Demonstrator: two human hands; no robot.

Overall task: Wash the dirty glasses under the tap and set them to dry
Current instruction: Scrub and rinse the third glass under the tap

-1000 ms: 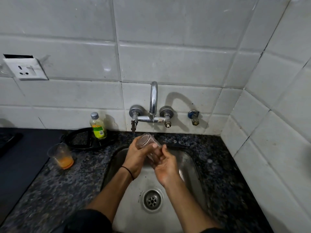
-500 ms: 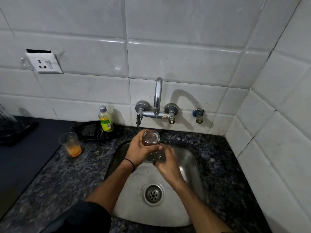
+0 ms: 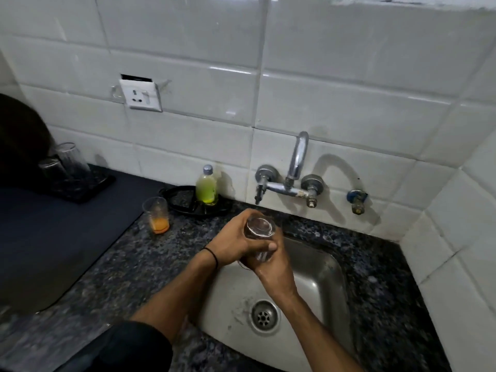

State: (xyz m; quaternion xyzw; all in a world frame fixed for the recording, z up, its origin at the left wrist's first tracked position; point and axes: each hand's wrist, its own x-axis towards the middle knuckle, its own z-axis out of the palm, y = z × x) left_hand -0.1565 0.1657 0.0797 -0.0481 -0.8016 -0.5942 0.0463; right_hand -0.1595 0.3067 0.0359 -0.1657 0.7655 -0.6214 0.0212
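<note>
The bench (image 3: pixel 128 267) is dark speckled stone, with a steel sink (image 3: pixel 324 275) sunk into its right half. Left of the sink stands an upright glass (image 3: pixel 156 215) with orange dregs. Just behind it, against the far wall, lies a round black tray (image 3: pixel 185 202) carrying a green-filled bottle (image 3: pixel 206 186). A dark sheet (image 3: pixel 48 232) covers the left side, and at its far end a black mat (image 3: pixel 80 189) holds upturned glasses (image 3: pixel 72 159).

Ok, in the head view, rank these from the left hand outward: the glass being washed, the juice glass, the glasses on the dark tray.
1. Glass being washed, gripped in the left hand over the sink.
2. Juice glass, on the counter to the left.
3. Glasses on the dark tray, far left.
</note>
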